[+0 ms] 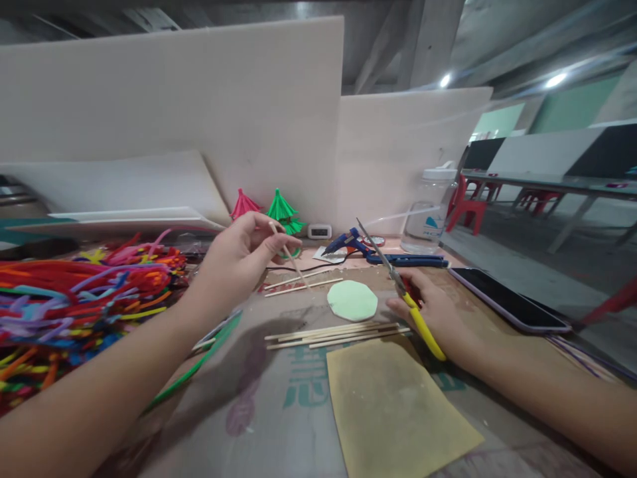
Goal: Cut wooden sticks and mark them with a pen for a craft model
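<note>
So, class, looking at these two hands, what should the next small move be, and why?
Probably bring the scissors towards the raised stick: the left hand pinches that stick, the right hand holds the scissors, and a gap separates the two.

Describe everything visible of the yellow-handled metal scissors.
The yellow-handled metal scissors have slim grey blades tapering to a point and smooth yellow handles that look like plastic. The bare right hand holds them at the handles, partly hiding these. They are tilted, tips pointing up, forward and leftward, with the handles to the right of the pale green, many-sided flat piece. The blades look close together; whether they are fully shut cannot be told.
</note>
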Action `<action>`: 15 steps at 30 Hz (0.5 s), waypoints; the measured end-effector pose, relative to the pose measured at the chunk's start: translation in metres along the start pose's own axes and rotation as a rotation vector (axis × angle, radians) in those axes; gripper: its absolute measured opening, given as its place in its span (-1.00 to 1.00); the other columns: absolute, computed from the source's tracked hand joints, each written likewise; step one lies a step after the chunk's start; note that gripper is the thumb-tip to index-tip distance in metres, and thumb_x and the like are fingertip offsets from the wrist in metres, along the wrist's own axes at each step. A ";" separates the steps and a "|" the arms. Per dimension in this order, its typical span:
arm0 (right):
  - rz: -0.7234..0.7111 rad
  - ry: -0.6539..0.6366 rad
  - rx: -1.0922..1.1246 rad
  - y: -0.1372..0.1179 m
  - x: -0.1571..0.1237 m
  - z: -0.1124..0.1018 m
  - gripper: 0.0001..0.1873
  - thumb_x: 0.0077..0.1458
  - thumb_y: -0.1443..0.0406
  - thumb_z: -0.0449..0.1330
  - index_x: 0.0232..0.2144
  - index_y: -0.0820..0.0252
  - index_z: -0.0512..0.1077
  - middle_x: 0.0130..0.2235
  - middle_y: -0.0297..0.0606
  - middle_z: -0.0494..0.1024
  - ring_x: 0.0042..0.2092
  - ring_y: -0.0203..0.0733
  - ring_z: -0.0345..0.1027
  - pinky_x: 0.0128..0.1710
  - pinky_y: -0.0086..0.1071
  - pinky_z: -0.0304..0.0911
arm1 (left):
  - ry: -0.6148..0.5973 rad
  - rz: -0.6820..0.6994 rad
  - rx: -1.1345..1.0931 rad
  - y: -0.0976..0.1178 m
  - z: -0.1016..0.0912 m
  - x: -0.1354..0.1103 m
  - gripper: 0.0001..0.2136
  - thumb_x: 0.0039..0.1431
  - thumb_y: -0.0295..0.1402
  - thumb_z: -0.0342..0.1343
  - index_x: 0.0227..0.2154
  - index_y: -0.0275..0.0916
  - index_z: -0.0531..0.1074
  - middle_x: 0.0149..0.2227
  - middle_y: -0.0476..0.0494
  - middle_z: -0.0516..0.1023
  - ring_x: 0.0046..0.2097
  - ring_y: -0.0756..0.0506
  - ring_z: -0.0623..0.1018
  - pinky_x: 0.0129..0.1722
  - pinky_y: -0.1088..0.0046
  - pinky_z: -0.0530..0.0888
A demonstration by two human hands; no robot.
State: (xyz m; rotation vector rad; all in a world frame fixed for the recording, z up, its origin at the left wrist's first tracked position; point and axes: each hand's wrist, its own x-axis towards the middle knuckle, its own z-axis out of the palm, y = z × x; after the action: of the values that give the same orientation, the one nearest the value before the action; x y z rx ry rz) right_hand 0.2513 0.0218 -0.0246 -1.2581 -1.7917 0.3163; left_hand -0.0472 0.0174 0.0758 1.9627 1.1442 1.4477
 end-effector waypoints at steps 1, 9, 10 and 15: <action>0.002 -0.005 0.003 0.000 0.000 0.000 -0.52 0.06 -0.03 0.24 -0.09 0.13 0.44 -0.27 -0.20 0.61 -0.31 -0.06 0.47 -0.32 -0.26 0.36 | 0.007 -0.040 -0.024 -0.006 -0.001 0.003 -0.72 0.19 -0.13 0.21 -0.32 -0.20 0.30 -0.26 -0.14 0.64 -0.20 -0.13 0.65 -0.20 0.32 0.57; 0.005 -0.048 0.045 -0.005 0.001 0.002 -0.57 0.02 0.05 0.28 -0.11 0.14 0.45 -0.26 -0.22 0.61 -0.28 -0.07 0.46 -0.29 -0.28 0.35 | -0.228 -0.281 0.292 -0.060 -0.016 0.016 -0.58 -0.01 0.08 0.23 -0.44 -0.21 0.37 -0.51 -0.09 0.58 -0.48 -0.11 0.57 -0.44 0.39 0.47; 0.000 -0.055 0.035 -0.005 0.002 0.002 -0.58 0.03 0.05 0.28 -0.11 0.14 0.46 -0.27 -0.23 0.61 -0.30 -0.08 0.45 -0.30 -0.29 0.34 | -0.273 -0.286 0.370 -0.063 -0.020 0.017 -0.62 -0.01 0.04 0.24 -0.48 -0.21 0.39 -0.56 -0.06 0.55 -0.52 -0.10 0.53 -0.48 0.42 0.41; 0.000 -0.069 0.009 -0.006 0.002 0.000 -0.58 0.01 0.05 0.29 -0.13 0.14 0.48 -0.30 -0.24 0.59 -0.29 -0.07 0.44 -0.32 -0.30 0.32 | -0.409 -0.207 0.727 -0.073 -0.021 0.015 -0.80 -0.05 -0.17 0.24 -0.56 -0.17 0.45 -0.56 -0.02 0.52 -0.47 -0.11 0.48 -0.42 0.42 0.32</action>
State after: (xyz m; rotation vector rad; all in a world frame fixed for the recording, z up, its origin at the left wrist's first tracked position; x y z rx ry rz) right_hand 0.2470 0.0210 -0.0198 -1.2550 -1.8465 0.3710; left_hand -0.0908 0.0677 0.0367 2.3439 1.7530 0.4982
